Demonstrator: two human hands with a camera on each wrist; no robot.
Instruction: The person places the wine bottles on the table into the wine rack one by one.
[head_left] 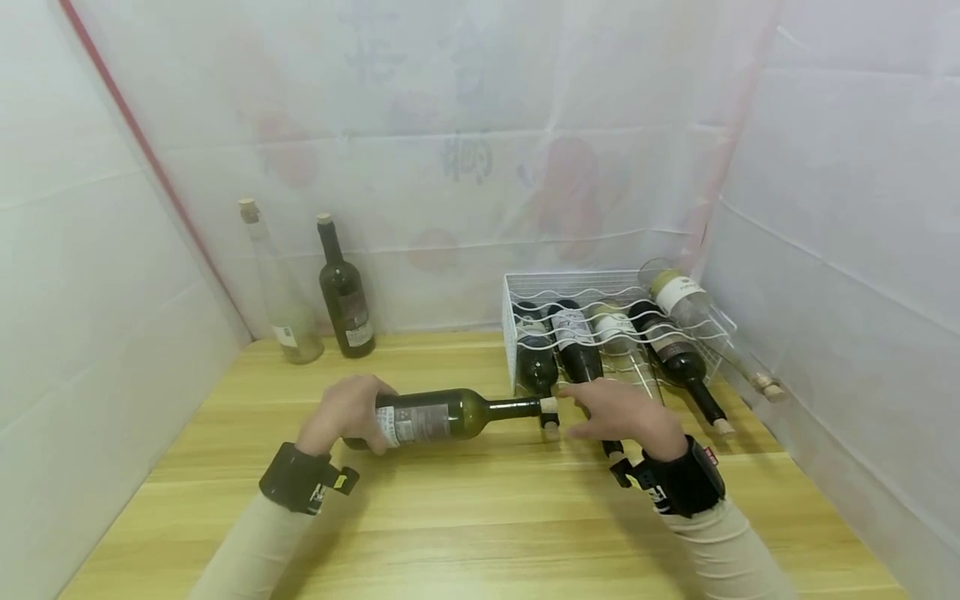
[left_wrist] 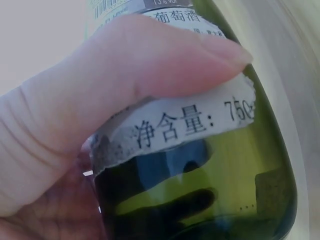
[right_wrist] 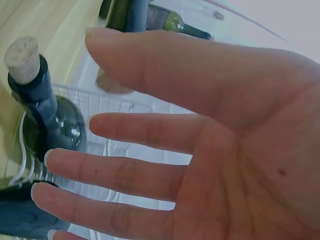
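My left grip (head_left: 352, 412) grasps a dark bottle (head_left: 427, 421) front-left of the rack (head_left: 512, 333); my right grip (head_left: 626, 412) is empty. Judged done: four bottles (head_left: 684, 365) inside, a fifth bottle (head_left: 681, 292) at the rack's right end. Remaining: two upright bottles (head_left: 348, 312) left of it.

The left hand (head_left: 348, 412) curls round the bottle (head_left: 471, 414) near its base, while the right hand (head_left: 618, 412), fingers (right_wrist: 120, 169) spread, is beside its neck.

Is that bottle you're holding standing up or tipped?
Tipped: the bottle is sideways in the left hand, its cork pointing toward the right hand.
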